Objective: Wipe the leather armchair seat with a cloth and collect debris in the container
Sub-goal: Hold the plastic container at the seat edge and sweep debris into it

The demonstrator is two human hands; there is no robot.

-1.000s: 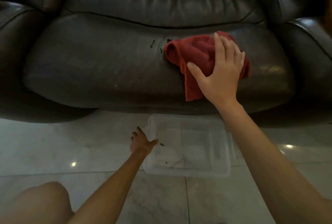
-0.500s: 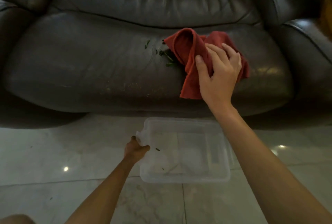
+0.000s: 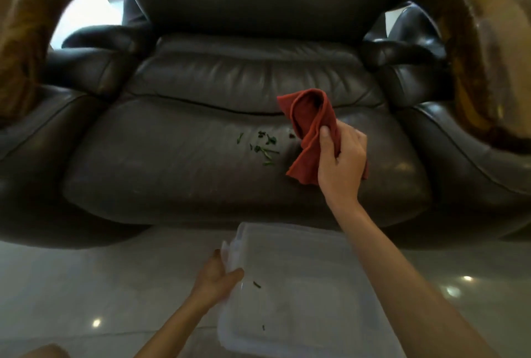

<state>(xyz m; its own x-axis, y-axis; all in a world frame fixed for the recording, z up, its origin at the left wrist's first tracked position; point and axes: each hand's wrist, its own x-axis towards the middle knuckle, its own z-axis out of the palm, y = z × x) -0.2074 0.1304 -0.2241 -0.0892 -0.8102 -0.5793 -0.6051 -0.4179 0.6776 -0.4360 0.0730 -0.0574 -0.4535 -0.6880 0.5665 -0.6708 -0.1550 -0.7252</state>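
Note:
A dark leather armchair seat (image 3: pixel 172 168) fills the middle of the view. Small green bits of debris (image 3: pixel 264 147) lie scattered on it, right of centre. My right hand (image 3: pixel 342 162) grips a bunched red cloth (image 3: pixel 310 124) and holds it lifted just to the right of the debris. Below the seat's front edge, a clear plastic container (image 3: pixel 304 300) rests on the floor with a few dark specks inside. My left hand (image 3: pixel 215 274) grips the container's left rim.
Padded armrests (image 3: pixel 86 70) rise on both sides of the seat, and the backrest (image 3: pixel 253 76) stands behind it. Glossy pale floor tiles (image 3: pixel 71 285) spread in front. A bare knee (image 3: pixel 46 352) shows at the bottom left.
My right hand has closed on the cloth and lifted it off the seat toward the right, uncovering the green debris. The view has tilted upward. My left hand still holds the container's rim.

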